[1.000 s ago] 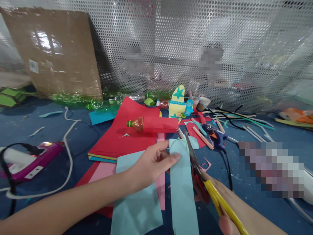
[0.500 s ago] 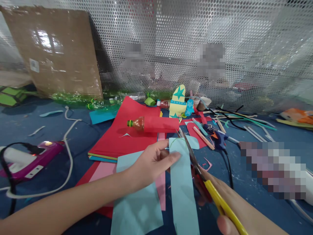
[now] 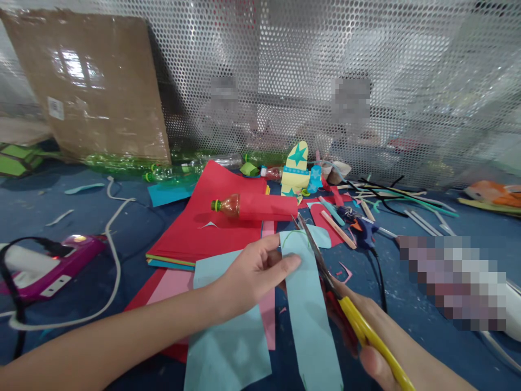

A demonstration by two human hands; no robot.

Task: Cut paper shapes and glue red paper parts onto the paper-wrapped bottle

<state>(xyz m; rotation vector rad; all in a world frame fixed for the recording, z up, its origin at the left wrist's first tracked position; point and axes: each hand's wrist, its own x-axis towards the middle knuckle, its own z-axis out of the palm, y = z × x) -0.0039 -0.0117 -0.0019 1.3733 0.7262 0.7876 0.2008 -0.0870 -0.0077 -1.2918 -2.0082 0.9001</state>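
My left hand [image 3: 254,271] pinches the upper left edge of a long light-blue paper strip [image 3: 311,320] held above the blue table. My right hand [image 3: 376,345] grips yellow-handled scissors [image 3: 350,312]. Their blades reach up along the strip's right edge to its top, where a green line is drawn. Under the strip lie a second light-blue sheet [image 3: 228,336] and a pink strip [image 3: 266,312]. A small bottle wrapped in red paper [image 3: 256,206] rests on a stack of red sheets [image 3: 207,222] just beyond.
A pink glue gun [image 3: 61,260] with cables lies at the left, and a blue glue gun [image 3: 360,228] at the right. Cardboard [image 3: 93,87] leans on the perforated screen. Green plastic bottles, a yellow star-decorated craft [image 3: 295,171], sticks and paper scraps litter the far table.
The paper strip has swung slightly, its lower end shifting right. The scissor blades have edged a little further up along the strip's right side. My left hand has stayed put.
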